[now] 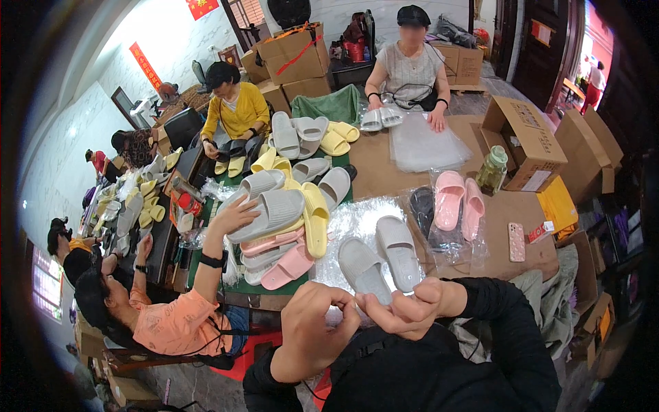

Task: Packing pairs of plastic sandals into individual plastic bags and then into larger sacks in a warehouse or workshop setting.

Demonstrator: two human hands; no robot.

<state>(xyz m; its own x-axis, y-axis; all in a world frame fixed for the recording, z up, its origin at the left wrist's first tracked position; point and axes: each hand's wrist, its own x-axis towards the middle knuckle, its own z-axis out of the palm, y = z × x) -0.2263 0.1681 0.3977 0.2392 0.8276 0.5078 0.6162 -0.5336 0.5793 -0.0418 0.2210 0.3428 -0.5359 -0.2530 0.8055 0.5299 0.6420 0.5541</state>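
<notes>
My left hand (pixel 317 331) and my right hand (pixel 410 310) are close together at the near edge of the table, fingers curled into a pinch. Anything between the fingertips is too small or thin to make out. Just beyond them a pair of grey slide slippers, the left slipper (pixel 360 266) and the right slipper (pixel 398 251), lies on shiny clear plastic bags (pixel 349 221). My right fingers overlap the slippers' near end. To the left is a heap of slippers, including a grey slipper (pixel 274 214), a yellow slipper (pixel 316 218) and a pink slipper (pixel 288 266).
A co-worker's hand (pixel 235 214) rests on the heap. Pink slippers (pixel 449 200) in clear bags, a phone (pixel 516 242), a green bottle (pixel 492 170) and an open cardboard box (pixel 524 143) stand or lie right. Across the table, another person handles clear plastic sheets (pixel 425 143).
</notes>
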